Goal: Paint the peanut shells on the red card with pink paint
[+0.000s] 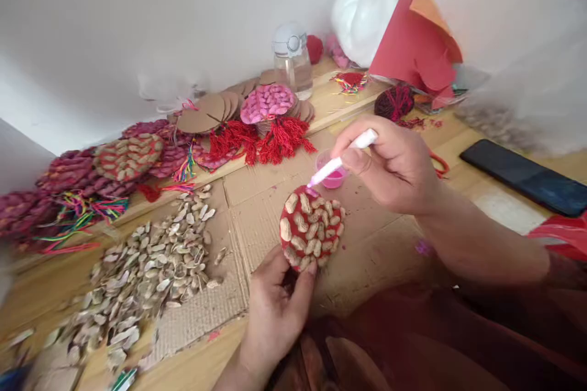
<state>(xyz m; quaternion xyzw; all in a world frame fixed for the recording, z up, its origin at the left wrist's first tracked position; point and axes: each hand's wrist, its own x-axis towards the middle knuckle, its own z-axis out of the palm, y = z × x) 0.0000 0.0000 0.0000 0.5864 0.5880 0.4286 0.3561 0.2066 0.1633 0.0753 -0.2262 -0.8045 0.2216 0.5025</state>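
My left hand (279, 305) grips the lower edge of a round red disc covered with peanut shells (312, 229), thumb on its face and fingers behind. Between the thumb and fingers of my right hand (389, 165) is a white paintbrush (342, 159), slanting down to the left. Its pink, wet-looking tip touches the disc's upper edge, where one shell is coloured pink. The other shells on the disc are plain tan. Just behind the brush stands a small clear cup of pink paint (334, 179), partly hidden by the brush and hand.
Loose peanut shells (160, 263) lie heaped at left on a cardboard sheet (257, 226). Behind them are pink shell discs with tassels (279, 140), cardboard circles (206, 113) and a water bottle (293, 64). A phone (527, 174) and dark red yarn (394, 102) are at right.
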